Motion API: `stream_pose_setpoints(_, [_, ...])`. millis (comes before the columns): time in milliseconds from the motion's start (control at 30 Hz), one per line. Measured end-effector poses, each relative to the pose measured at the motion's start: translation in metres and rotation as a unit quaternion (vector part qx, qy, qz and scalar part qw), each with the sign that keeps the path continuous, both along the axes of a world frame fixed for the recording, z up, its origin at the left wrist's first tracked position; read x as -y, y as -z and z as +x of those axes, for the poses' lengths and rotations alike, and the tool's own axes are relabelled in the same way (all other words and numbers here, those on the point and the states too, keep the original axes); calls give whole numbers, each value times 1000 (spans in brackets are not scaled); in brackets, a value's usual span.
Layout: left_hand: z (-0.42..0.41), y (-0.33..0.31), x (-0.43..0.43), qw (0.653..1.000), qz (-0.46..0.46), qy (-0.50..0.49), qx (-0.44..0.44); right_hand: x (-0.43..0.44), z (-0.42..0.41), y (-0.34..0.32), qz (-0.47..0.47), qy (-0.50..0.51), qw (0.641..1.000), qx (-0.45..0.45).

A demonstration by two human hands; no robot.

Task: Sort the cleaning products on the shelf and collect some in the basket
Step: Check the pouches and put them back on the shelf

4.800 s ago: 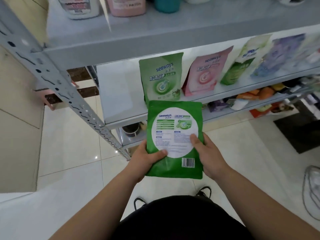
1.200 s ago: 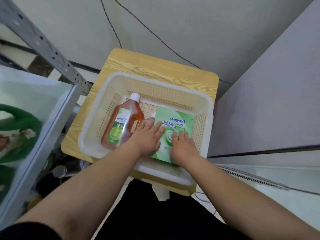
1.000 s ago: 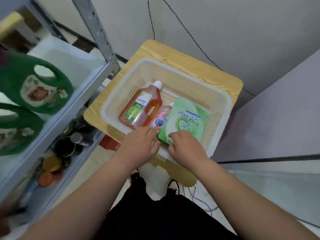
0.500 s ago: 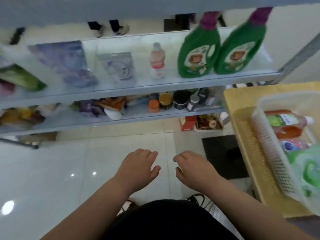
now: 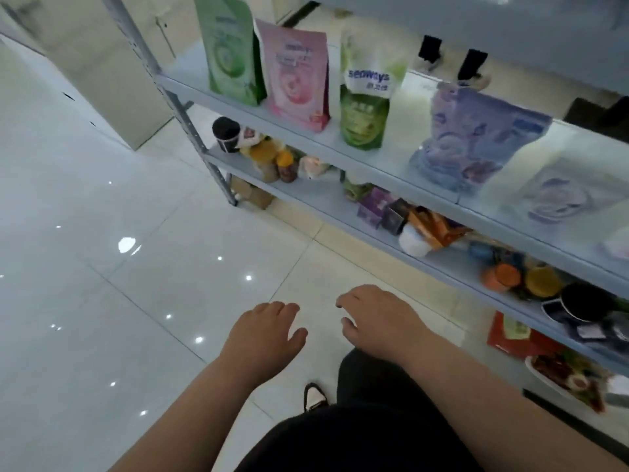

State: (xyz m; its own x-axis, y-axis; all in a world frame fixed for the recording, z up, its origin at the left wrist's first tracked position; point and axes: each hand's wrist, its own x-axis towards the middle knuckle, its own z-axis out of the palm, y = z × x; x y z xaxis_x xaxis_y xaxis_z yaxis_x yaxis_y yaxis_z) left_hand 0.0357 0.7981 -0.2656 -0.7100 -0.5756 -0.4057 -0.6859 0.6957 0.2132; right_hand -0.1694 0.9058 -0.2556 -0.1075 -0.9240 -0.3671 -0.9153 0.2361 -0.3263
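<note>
My left hand [image 5: 262, 335] and my right hand [image 5: 377, 318] hang side by side over the floor, palms down, fingers loosely curled, holding nothing. On the grey shelf [image 5: 340, 155] up ahead stand several refill pouches: a green one [image 5: 231, 52], a pink one [image 5: 294, 76], a green-and-white seaways pouch [image 5: 367, 100], a purple one [image 5: 476, 137] and a pale lilac one [image 5: 558, 195]. Both hands are well below and in front of that shelf. The basket is out of view.
A lower shelf [image 5: 374, 233] carries jars, small boxes and tins. The shelf's metal upright [image 5: 190, 124] stands at the left. Glossy white floor tiles [image 5: 119, 284] spread to the left. Red packs [image 5: 510, 335] lie under the shelf at right.
The green pouch went into the basket beside the orange bottle and both hands let go. My view then swung left along the shelf, away from the basket, and both hands are free.
</note>
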Motion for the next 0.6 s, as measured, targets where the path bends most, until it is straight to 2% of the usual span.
stream_pose_setpoints(367, [-31, -12, 178, 997, -33, -62, 32, 203, -54, 13, 3, -80, 997, 2])
stream_pose_setpoints(600, [-80, -26, 295, 992, -59, -115, -4, 327, -93, -10, -11, -109, 994, -12])
